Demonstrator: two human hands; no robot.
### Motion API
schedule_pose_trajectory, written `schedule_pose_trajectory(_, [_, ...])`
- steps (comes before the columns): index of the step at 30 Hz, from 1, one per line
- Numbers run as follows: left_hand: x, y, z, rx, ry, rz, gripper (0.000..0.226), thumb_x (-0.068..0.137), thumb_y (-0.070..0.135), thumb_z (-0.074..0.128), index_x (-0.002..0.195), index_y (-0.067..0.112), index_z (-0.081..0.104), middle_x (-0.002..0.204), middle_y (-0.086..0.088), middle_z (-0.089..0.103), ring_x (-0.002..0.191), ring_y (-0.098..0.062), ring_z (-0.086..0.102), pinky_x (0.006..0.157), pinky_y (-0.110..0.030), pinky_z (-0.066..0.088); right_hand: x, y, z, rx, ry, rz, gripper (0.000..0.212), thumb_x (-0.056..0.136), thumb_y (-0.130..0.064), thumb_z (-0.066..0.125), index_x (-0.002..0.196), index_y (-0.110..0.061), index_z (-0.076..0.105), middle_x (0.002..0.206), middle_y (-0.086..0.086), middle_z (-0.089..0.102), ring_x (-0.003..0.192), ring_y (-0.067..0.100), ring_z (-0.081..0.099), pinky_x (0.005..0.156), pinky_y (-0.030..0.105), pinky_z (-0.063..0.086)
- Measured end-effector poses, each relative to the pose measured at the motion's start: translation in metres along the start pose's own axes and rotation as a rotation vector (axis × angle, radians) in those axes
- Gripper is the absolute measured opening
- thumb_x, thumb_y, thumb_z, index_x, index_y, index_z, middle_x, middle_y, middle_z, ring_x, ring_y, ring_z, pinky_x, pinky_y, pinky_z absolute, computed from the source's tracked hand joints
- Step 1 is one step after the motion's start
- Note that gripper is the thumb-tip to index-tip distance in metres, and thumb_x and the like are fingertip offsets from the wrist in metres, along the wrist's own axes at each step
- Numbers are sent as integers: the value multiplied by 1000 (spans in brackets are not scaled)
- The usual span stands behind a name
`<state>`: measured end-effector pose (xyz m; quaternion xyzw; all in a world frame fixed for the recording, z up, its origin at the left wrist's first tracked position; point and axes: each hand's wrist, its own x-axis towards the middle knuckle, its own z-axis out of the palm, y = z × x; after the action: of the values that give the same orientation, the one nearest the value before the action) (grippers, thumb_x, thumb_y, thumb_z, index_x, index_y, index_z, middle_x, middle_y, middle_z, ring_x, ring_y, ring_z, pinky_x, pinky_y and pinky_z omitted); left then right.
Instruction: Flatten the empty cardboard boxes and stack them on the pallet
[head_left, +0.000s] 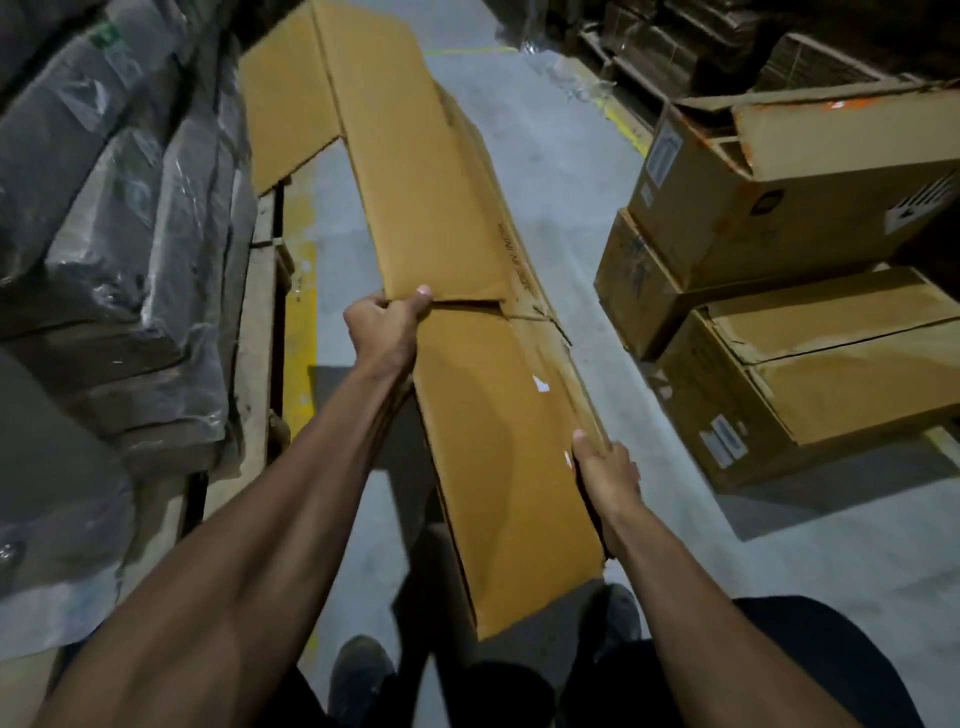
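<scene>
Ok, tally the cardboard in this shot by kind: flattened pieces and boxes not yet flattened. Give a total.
Flattened brown cardboard box, held in the grip of left hand and right hand: 1
Unflattened brown cardboard boxes stacked at right: 3
Total: 4

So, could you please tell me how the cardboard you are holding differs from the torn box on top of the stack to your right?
The held cardboard is collapsed flat and long; the torn box still stands as a full box. The held cardboard is off the floor, gripped at its edges by the left hand and right hand; the torn box rests on another box. The torn box's top is ragged with orange marks. Both are brown corrugated cardboard.
</scene>
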<state>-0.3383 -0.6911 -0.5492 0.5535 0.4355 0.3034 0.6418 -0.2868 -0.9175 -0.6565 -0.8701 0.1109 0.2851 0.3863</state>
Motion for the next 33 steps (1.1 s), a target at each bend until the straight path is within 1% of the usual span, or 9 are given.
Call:
schedule_pose_trajectory(3, [16,6,4,-83,31,-59,20,85,8,76,75,7,60,74,-1,63,65,-17,61,60,-25,53,4,-3,-10,166,180,162,95,85,-62,65,155,-14,21,157,16,23,140,44,30,111,59,35])
schedule_pose_trajectory(5, [26,7,5,-147,37,-97,23,83,10,78,74,8,58,78,-5,64,71,-22,64,68,-34,56,4,-2,-15,541,172,312,99,75,-56,80,147,-13,29,145,18,39,125,42,48,99,57,48])
schedule_pose_trajectory(8, [44,5,7,-206,15,-167,21,82,12,80,89,4,61,86,-10,68,75,-26,67,70,-38,59,1,-3,-22,1134,-107,354,59,82,-38,80,128,-8,59,110,18,72,95,33,72,75,48,61])
schedule_pose_trajectory(12, [81,-1,8,-286,-91,-269,49,85,31,78,122,2,63,111,-18,71,97,-34,71,85,-56,57,-4,-20,-27,1408,-323,214,26,95,-18,65,118,-5,65,107,18,74,94,29,74,76,51,61])
schedule_pose_trajectory(16, [81,-9,19,-238,-262,-337,57,95,55,54,127,9,62,114,-16,72,99,-31,71,86,-51,56,2,-29,-23,1453,-340,232,29,90,-2,65,119,-3,62,104,20,75,91,30,75,79,50,61])
schedule_pose_trajectory(20, [46,-50,5,-78,-374,-537,56,91,53,62,131,15,60,116,-16,71,103,-33,69,86,-49,58,20,-31,-9,1427,-369,283,31,94,2,59,125,-1,55,107,25,72,92,37,74,66,51,62])
schedule_pose_trajectory(26, [-32,-109,-39,123,-299,-803,39,94,48,62,108,13,67,102,-14,68,92,-29,64,93,-45,53,36,-18,15,1143,-263,281,41,91,12,55,131,4,54,111,26,70,91,38,73,58,49,60])
schedule_pose_trajectory(29, [-50,-105,-52,56,-242,-818,37,94,50,61,105,14,67,96,-10,68,87,-24,65,67,-37,55,37,-25,10,1164,-204,248,44,90,14,55,132,2,51,109,26,69,84,37,73,52,44,58])
schedule_pose_trajectory(33, [-70,-90,-58,17,-210,-818,43,101,46,48,73,14,52,61,-2,45,50,-15,44,47,-22,37,26,-32,5,1163,-206,203,38,91,12,57,128,2,52,104,25,71,87,38,74,67,51,62])
